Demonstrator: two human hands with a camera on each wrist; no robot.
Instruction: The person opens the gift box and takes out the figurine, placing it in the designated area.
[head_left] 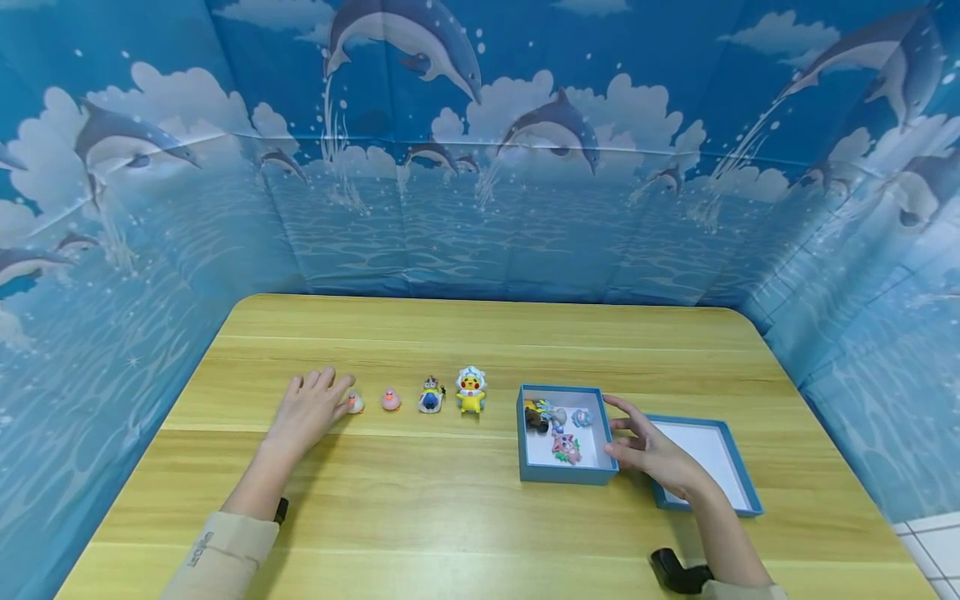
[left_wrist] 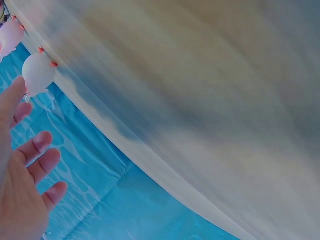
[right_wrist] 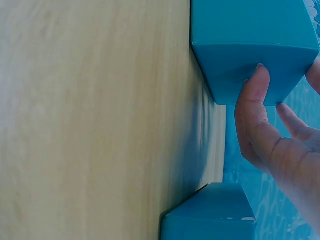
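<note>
Right fingers (right_wrist: 256, 100) touch blue box (head_left: 566, 474); wood-grain table (head_left: 420, 508), dolphin curtain (head_left: 360, 250).

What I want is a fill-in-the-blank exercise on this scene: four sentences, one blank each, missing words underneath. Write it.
1. The toy closest to the person's left hand is a duck coloured ____.
2. Next to it in the row sits a second duck, coloured ____.
3. From the first duck to the yellow figure, the row holds ____ toys.
4. The blue box with toys inside has the person's ____ hand at its side.

Missing words: white; pink; four; right.
</note>
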